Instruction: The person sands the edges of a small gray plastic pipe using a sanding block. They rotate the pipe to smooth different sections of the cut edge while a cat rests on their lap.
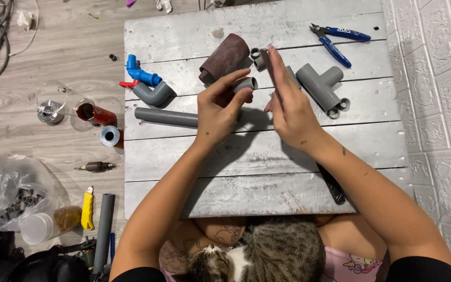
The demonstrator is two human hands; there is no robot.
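Head view: mid-frame, left hand (219, 107) pinches a short grey pipe piece (246, 84); right hand (288, 107) presses a sanding strip (268, 65) flat-fingered; desk (267, 156) bare toward its lower edge.

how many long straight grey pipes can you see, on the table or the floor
2. One grey pipe lies on the table left of the left hand; another lies on the floor beside the yellow cutter. Others may be hidden.

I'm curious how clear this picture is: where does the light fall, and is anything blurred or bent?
Head view: soft, even light, with faint shadows under the left hand and right hand on the grey board table; no strong glare; the cat at the bottom edge looks slightly soft; the wide lens bows the wall tiles.
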